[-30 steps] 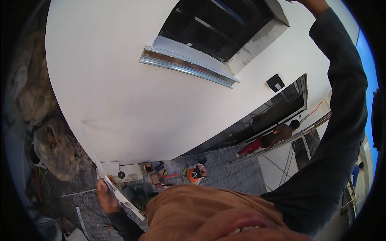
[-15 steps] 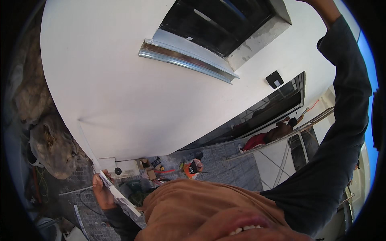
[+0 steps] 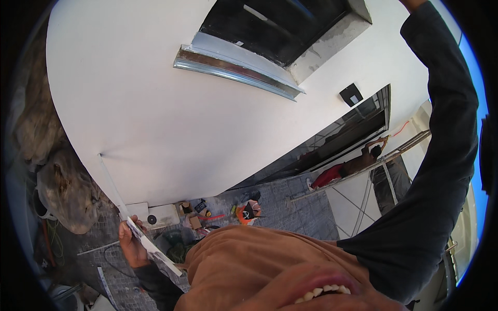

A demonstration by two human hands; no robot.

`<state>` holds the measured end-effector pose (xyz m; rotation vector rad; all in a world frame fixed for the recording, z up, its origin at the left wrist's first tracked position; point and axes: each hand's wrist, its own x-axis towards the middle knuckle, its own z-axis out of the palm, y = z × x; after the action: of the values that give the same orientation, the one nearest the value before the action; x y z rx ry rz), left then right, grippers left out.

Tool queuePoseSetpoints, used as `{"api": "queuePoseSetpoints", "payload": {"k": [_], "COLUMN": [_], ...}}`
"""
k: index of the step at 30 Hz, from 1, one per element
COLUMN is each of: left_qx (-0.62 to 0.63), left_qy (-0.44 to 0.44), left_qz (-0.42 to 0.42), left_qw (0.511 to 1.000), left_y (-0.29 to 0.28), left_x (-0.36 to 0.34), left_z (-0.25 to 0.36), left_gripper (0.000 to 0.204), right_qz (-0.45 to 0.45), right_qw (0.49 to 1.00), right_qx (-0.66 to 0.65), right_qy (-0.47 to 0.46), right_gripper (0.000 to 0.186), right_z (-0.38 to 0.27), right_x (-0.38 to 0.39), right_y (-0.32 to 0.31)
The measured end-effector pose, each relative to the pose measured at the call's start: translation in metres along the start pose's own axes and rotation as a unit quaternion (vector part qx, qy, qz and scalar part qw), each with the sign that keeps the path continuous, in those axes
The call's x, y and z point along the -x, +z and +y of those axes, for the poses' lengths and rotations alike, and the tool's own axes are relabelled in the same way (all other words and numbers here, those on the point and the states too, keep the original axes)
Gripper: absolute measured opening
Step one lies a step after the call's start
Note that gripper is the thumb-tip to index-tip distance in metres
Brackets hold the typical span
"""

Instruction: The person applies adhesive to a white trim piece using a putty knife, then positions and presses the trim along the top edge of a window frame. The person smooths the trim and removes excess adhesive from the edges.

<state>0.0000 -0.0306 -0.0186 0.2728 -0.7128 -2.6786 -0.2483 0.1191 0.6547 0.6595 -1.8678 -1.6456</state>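
Note:
Low at the left, my left hand (image 3: pixel 132 243) is closed round a long white strip (image 3: pixel 150 244) with dark smears. A thin pale length (image 3: pixel 111 181) runs from it up across the white wall (image 3: pixel 129 103). My right arm reaches up along the right edge; only the wrist of my right hand (image 3: pixel 412 5) shows at the top, with the fingers out of frame. A window opening (image 3: pixel 270 28) has a metal channel (image 3: pixel 233 75) along its sill, between my raised arm and my left hand.
A person (image 3: pixel 358 166) in red trousers reaches toward the wall below a long window (image 3: pixel 321 145), beside metal scaffolding (image 3: pixel 386 181). Boxes and tools (image 3: pixel 194 217) lie on the paving (image 3: pixel 280 207) below. Rough rock-like lumps (image 3: pixel 67 197) line the left side.
The co-worker's arms have lifted toward the wall. My left hand and the strip sit a little higher in the picture, as does much of the scene. My right arm has shifted slightly.

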Motion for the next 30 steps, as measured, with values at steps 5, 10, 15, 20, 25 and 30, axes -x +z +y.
{"api": "queuePoseSetpoints", "payload": {"k": [5, 10, 15, 20, 25, 30], "left_qx": [0.012, 0.023, 0.008, 0.015, 0.012, 0.005], "left_qy": [-0.001, -0.002, 0.011, -0.012, -0.017, -0.031], "left_qz": [-0.005, 0.022, 0.034, 0.006, -0.009, 0.008], "left_qw": [1.000, 0.999, 0.999, 1.000, 1.000, 0.999], "left_y": [-0.007, -0.009, -0.001, 0.006, 0.012, 0.019], "left_x": [0.007, 0.016, 0.020, 0.019, 0.017, 0.015], "left_z": [-0.001, 0.000, -0.004, -0.005, -0.011, -0.018], "left_gripper": [0.037, 0.032, 0.038, 0.029, 0.031, 0.034], "right_qz": [-0.007, 0.076, 0.018, -0.013, -0.102, -0.024], "right_qw": [0.999, 0.992, 0.997, 1.000, 0.993, 1.000], "right_qx": [-0.034, -0.088, -0.076, -0.016, 0.048, -0.006], "right_qy": [-0.021, -0.052, -0.010, 0.008, 0.031, 0.017], "right_gripper": [0.017, 0.017, 0.017, 0.017, 0.018, 0.017], "right_z": [-0.007, -0.013, -0.011, -0.009, -0.011, -0.015], "right_x": [0.000, 0.012, 0.006, 0.003, 0.006, 0.011], "right_y": [-0.009, -0.012, -0.007, -0.007, -0.001, -0.001]}}
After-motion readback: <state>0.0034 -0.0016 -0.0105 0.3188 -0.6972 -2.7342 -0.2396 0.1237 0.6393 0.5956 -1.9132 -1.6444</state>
